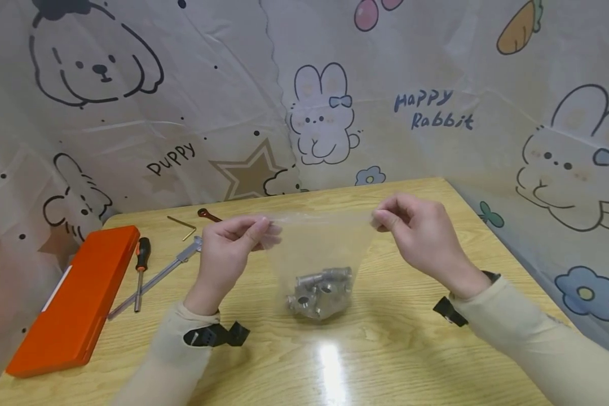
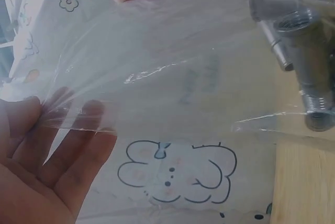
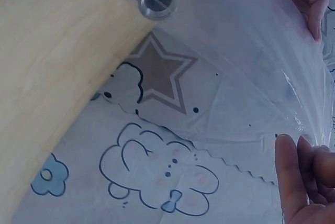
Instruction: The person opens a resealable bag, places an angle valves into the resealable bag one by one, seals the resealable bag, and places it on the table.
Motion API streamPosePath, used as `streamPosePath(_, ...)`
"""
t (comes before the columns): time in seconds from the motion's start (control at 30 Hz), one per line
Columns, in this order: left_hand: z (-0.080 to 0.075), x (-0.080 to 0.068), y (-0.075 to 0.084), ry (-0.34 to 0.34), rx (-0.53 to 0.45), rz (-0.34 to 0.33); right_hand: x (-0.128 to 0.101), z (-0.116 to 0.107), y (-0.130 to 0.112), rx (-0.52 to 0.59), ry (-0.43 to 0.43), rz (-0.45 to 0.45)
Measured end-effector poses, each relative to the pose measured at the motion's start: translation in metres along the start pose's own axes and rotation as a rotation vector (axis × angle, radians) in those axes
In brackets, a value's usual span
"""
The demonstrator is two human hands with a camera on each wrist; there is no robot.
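Left hand [image 1: 230, 239] and right hand [image 1: 416, 234] each pinching clear bag [image 1: 317, 248] top corners, metal fittings [image 1: 321, 290] blurred through plastic

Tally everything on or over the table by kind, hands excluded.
Clear plastic bag: 1
Cluster of metal fittings inside the bag: 1 cluster, pieces too overlapped to count
Orange case: 1
Screwdriver: 1
Caliper: 1
Hex key: 1
Small red-handled tool: 1
Total: 7 items, counting the cluster as one
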State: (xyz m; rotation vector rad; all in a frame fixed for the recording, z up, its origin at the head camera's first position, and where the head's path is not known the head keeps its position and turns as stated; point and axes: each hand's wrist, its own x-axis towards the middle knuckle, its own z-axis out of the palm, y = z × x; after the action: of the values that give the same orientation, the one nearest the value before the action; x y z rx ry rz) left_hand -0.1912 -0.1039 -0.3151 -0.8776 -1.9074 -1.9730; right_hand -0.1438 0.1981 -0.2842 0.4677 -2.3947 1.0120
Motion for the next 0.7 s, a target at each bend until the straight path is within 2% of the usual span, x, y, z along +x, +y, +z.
streamPosePath(0.13, 0.004, -0.001, -0.004, 0.021, 0.034, 0.039, 0.007, -0.003, -0.003, -0.027, 0.051, -0.027)
streamPosePath(0.33, 0.006, -0.004, -0.013, -0.004, 0.125, -0.002, 0.01, -0.002, 0.005, -0.03, 0.065, -0.064)
streamPosePath(0.47, 0.007, -0.005, -0.017, -0.011, 0.151, 0.008, 0.01, 0.0, 0.015, -0.001, 0.047, -0.063)
streamPosePath(0.57, 0.008, -0.006, -0.02, -0.006, 0.16, 0.009, 0.009, 0.003, 0.021, 0.023, 0.024, -0.034)
streamPosePath(0.7, 0.009, -0.006, -0.024, 0.011, 0.155, -0.016, 0.007, 0.009, 0.029, 0.075, -0.013, 0.052)
